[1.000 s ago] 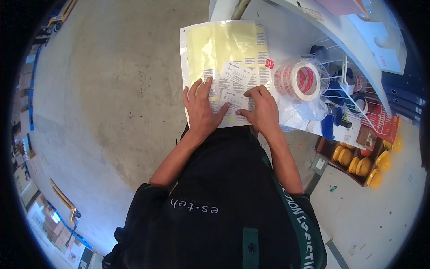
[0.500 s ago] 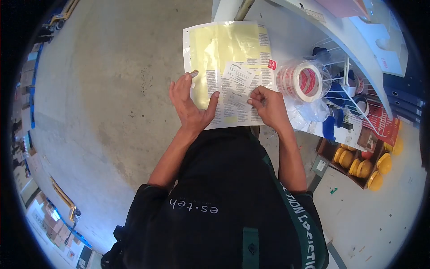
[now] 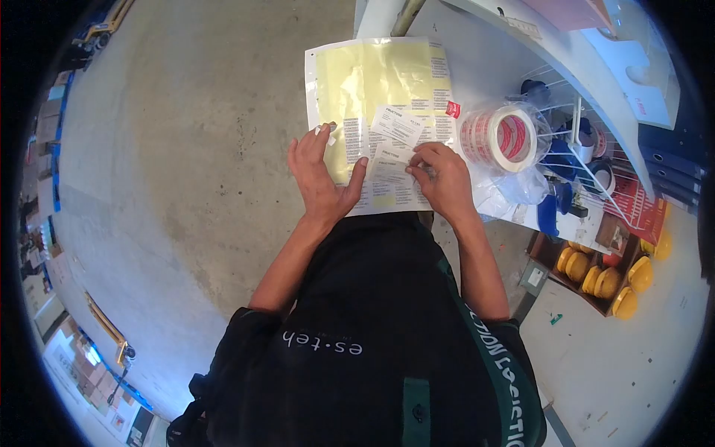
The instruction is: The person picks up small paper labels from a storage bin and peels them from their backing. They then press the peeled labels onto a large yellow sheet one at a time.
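Observation:
A large sheet of labels (image 3: 372, 71), yellow backing with rows of small printed labels, lies at the table's edge. On it are a white printed label (image 3: 397, 125) and, just below, another label (image 3: 391, 173) near the sheet's lower middle. My right hand (image 3: 445, 179) pinches the right edge of that lower label between thumb and fingers. My left hand (image 3: 322, 175) rests on the sheet's left edge with thumb and fingers apart; a small scrap is by its fingertip.
Right of the sheet stands a big roll of tape (image 3: 510, 139) in plastic wrap. A wire basket (image 3: 588, 167) with more rolls is beyond it. Yellow round objects (image 3: 607, 281) sit in a box lower right. Concrete floor (image 3: 216, 112) lies to the left.
My right hand has shifted slightly left with the lower label, and more printed text shows below the upper label. My left hand has moved slightly right.

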A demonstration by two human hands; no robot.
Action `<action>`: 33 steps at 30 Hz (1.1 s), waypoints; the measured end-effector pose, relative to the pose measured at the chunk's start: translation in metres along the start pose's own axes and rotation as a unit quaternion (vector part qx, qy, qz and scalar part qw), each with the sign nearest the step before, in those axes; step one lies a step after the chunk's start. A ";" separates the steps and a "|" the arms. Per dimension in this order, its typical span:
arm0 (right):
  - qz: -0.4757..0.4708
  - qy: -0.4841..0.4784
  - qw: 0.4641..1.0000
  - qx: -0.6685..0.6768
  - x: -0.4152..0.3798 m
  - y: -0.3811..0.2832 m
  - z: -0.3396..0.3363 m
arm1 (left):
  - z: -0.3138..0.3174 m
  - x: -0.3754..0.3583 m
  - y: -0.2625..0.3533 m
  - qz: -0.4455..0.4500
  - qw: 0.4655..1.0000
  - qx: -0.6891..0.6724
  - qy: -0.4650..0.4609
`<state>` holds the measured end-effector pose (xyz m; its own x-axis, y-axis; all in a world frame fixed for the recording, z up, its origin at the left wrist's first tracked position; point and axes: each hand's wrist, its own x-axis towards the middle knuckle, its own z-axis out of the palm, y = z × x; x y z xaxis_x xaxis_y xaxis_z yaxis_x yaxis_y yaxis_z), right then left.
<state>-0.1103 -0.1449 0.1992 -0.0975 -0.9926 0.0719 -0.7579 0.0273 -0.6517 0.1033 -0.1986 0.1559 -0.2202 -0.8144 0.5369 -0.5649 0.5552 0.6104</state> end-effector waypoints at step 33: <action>-0.033 0.062 0.984 0.162 0.033 -0.066 -0.021 | -0.021 0.018 0.042 -0.152 0.832 -0.505 -0.170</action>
<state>-0.0775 -0.1772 0.2607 -0.1477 -0.9685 0.2005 -0.5214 -0.0960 -0.8479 0.0926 -0.1865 0.2039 -0.4978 -0.8491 0.1767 0.2841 0.0329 0.9582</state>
